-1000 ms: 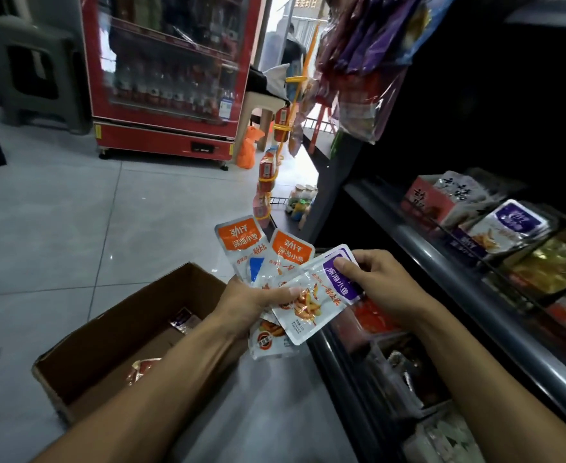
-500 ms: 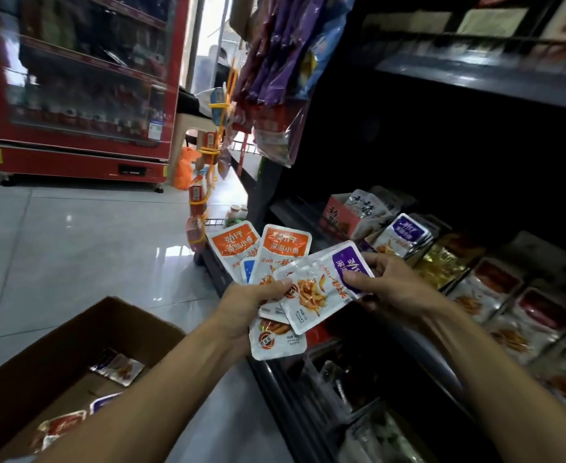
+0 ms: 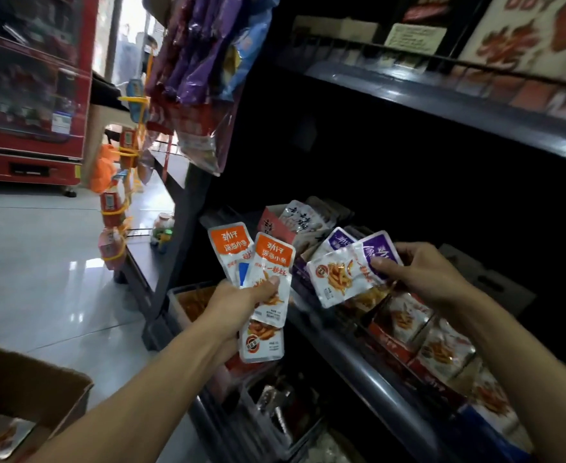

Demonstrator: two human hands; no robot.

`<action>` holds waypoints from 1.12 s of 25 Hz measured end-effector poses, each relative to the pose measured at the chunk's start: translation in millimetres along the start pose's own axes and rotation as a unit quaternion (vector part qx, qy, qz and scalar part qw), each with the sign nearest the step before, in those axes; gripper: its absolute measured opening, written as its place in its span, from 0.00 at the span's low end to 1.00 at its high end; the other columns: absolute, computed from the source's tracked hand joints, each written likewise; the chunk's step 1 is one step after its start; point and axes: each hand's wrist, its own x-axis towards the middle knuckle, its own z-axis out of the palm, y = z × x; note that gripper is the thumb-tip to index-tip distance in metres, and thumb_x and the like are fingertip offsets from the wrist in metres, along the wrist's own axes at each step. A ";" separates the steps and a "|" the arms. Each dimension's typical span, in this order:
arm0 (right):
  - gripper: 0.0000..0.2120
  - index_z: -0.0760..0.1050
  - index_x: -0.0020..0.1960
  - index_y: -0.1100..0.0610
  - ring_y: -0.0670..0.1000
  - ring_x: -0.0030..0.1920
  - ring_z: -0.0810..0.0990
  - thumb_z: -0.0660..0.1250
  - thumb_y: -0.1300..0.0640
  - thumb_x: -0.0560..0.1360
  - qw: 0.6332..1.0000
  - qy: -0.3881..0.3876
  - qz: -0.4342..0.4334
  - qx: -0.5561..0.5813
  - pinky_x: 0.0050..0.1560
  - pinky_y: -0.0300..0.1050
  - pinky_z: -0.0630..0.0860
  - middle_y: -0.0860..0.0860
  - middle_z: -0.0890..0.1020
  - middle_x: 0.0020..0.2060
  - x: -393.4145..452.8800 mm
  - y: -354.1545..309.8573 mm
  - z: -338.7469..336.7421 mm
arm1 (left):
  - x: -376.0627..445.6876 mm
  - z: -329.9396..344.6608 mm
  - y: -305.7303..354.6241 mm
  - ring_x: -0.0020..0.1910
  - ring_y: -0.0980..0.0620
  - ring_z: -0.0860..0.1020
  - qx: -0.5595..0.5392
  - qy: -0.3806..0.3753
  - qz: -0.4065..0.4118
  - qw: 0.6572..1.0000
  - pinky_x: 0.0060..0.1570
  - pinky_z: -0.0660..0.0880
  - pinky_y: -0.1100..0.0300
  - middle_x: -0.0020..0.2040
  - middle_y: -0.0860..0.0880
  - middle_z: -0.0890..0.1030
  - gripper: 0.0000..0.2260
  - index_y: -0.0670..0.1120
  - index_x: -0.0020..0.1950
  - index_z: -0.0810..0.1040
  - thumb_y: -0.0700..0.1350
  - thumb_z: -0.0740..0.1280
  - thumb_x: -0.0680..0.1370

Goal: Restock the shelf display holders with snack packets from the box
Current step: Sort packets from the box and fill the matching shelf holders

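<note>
1. Your right hand (image 3: 421,275) has pulled the purple-topped packet (image 3: 351,272) away from the bunch. Before, both hands held the fan together; now they are apart.
2. Your right fingers pinch that shiny, flat packet just over the shelf holders (image 3: 405,325) on the right.
3. Your left hand (image 3: 238,302) grips the orange-topped packets (image 3: 268,279), thumb on top.
4. The brown cardboard box (image 3: 34,389) sits near left on the floor, with a silver packet (image 3: 1,436) inside.
5. The holders hold rows of crinkly packets.
</note>
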 end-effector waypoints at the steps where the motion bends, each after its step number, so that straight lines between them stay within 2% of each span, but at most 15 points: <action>1: 0.08 0.80 0.53 0.59 0.57 0.40 0.83 0.68 0.56 0.78 0.999 0.029 -0.013 -0.026 0.39 0.48 0.79 0.57 0.85 0.43 6.1 0.8 -6.3 | 3.7 2.4 0.2 0.41 0.44 0.84 0.003 -0.007 -0.003 1.000 0.43 0.81 0.50 0.46 0.41 0.86 0.09 0.40 0.55 0.80 0.39 0.71 0.76; 2: 0.07 0.79 0.53 0.59 0.56 0.41 0.83 0.67 0.56 0.78 0.997 0.051 -0.019 -0.046 0.39 0.47 0.79 0.57 0.84 0.44 13.4 1.5 -9.6 | 6.0 4.5 0.3 0.40 0.44 0.85 0.003 -0.018 -0.007 1.000 0.41 0.81 0.51 0.46 0.41 0.86 0.09 0.40 0.56 0.80 0.39 0.71 0.76; 6: 0.12 0.76 0.58 0.62 0.59 0.48 0.83 0.67 0.56 0.78 0.992 0.083 -0.010 -0.100 0.51 0.59 0.81 0.60 0.82 0.49 49.3 3.2 -6.2 | 13.6 12.6 0.1 0.35 0.47 0.85 -0.045 -0.063 -0.042 0.996 0.33 0.81 0.56 0.41 0.44 0.86 0.06 0.42 0.52 0.80 0.42 0.69 0.78; 9: 0.15 0.75 0.60 0.64 0.58 0.48 0.82 0.67 0.55 0.79 0.984 0.091 -0.009 -0.150 0.48 0.53 0.79 0.59 0.81 0.50 71.2 3.4 7.8 | 18.7 9.9 -0.6 0.36 0.46 0.85 -0.047 -0.065 -0.052 0.995 0.33 0.80 0.56 0.43 0.43 0.86 0.07 0.42 0.53 0.80 0.43 0.68 0.78; 14: 0.16 0.76 0.58 0.62 0.55 0.48 0.81 0.70 0.52 0.76 0.960 0.073 -0.006 -0.272 0.46 0.49 0.79 0.60 0.82 0.52 98.2 16.8 31.6 | 24.1 -0.9 -4.9 0.41 0.42 0.85 -0.032 -0.054 -0.059 0.996 0.42 0.80 0.51 0.47 0.40 0.86 0.11 0.41 0.57 0.80 0.44 0.69 0.77; 17: 0.19 0.75 0.62 0.60 0.55 0.53 0.81 0.72 0.51 0.74 0.946 0.060 -0.008 -0.318 0.45 0.44 0.77 0.58 0.81 0.54 101.0 22.1 44.3 | 25.5 -5.0 -5.7 0.45 0.40 0.85 -0.030 -0.065 -0.066 0.995 0.47 0.80 0.49 0.49 0.39 0.85 0.12 0.41 0.58 0.80 0.43 0.70 0.76; 21: 0.22 0.75 0.60 0.56 0.55 0.52 0.81 0.73 0.45 0.72 0.907 0.125 -0.038 -0.401 0.47 0.48 0.79 0.55 0.82 0.54 101.8 24.2 53.8 | 21.4 -11.0 -2.3 0.39 0.42 0.85 -0.008 -0.082 -0.068 0.994 0.43 0.80 0.51 0.46 0.38 0.85 0.09 0.40 0.55 0.80 0.36 0.69 0.75; 26: 0.27 0.70 0.66 0.57 0.55 0.58 0.76 0.70 0.43 0.74 0.849 0.168 -0.049 -0.499 0.50 0.48 0.75 0.55 0.75 0.62 95.9 15.8 58.0 | 11.7 -15.9 6.7 0.37 0.43 0.85 0.017 -0.144 -0.079 0.986 0.34 0.81 0.55 0.46 0.36 0.85 0.11 0.39 0.56 0.78 0.33 0.67 0.74; 27: 0.25 0.71 0.66 0.57 0.55 0.58 0.76 0.69 0.44 0.75 0.862 0.185 -0.069 -0.467 0.51 0.48 0.76 0.55 0.75 0.61 89.8 10.2 59.0 | 10.5 -15.9 7.2 0.38 0.43 0.85 0.023 -0.153 -0.078 0.985 0.33 0.81 0.56 0.46 0.37 0.85 0.11 0.39 0.56 0.78 0.33 0.68 0.74; 28: 0.21 0.73 0.63 0.57 0.55 0.56 0.77 0.67 0.45 0.77 0.899 0.179 -0.089 -0.389 0.50 0.48 0.77 0.55 0.77 0.59 80.7 2.2 59.9 | 9.1 -15.2 7.4 0.38 0.44 0.85 0.032 -0.159 -0.077 0.984 0.34 0.81 0.56 0.46 0.37 0.85 0.11 0.39 0.56 0.78 0.33 0.68 0.74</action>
